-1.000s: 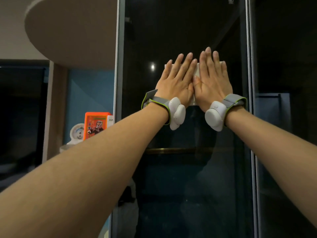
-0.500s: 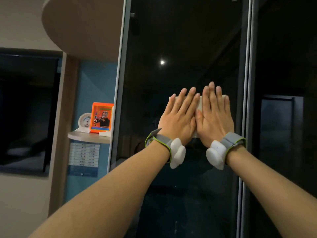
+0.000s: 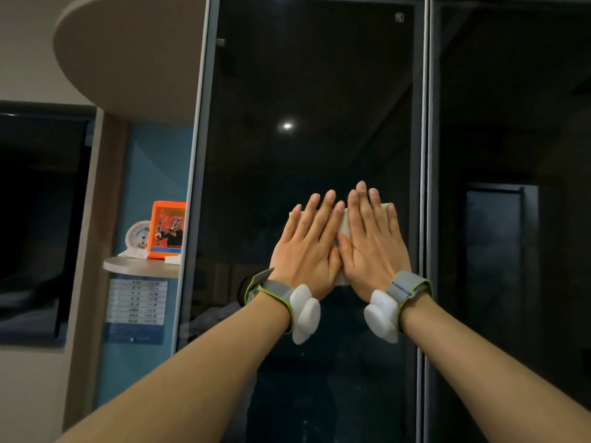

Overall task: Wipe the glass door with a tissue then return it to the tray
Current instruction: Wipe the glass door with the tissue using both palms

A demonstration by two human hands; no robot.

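Two bare arms reach out from the bottom of the view, and both are cut off at the edge. Each wrist wears a gray band with a green rim and a white lump on it, one on the left wrist [image 3: 303,313] and one on the right wrist [image 3: 382,314].

The left hand [image 3: 308,251] and the right hand [image 3: 372,247] lie flat, side by side, thumbs touching. The fingers are straight and close together, pointing up. Neither grip is pinching anything; both palms just press the tissue [image 3: 344,223] flat on the glass door [image 3: 313,91]. The hands cover most of the tissue. Only white bits show: a strip between the hands, a corner by the right little finger, an edge by the left little finger and a bit under the palms.

The glass is dark. A small bright light spot [image 3: 287,126] shines in it above the hands. What is behind the glass is too dark to make out. A gray frame [image 3: 423,187] runs up the right side, just beside the right hand, with another dark pane past it.

Farther off on the left, a small round shelf [image 3: 140,266] holds an orange box [image 3: 167,230] with a picture on it, a little white round thing [image 3: 138,238] and a flat white thing cut off by the door frame. Under the shelf hangs a paper chart [image 3: 137,300] too blurry to read. A big rounded board [image 3: 128,49] sticks out above
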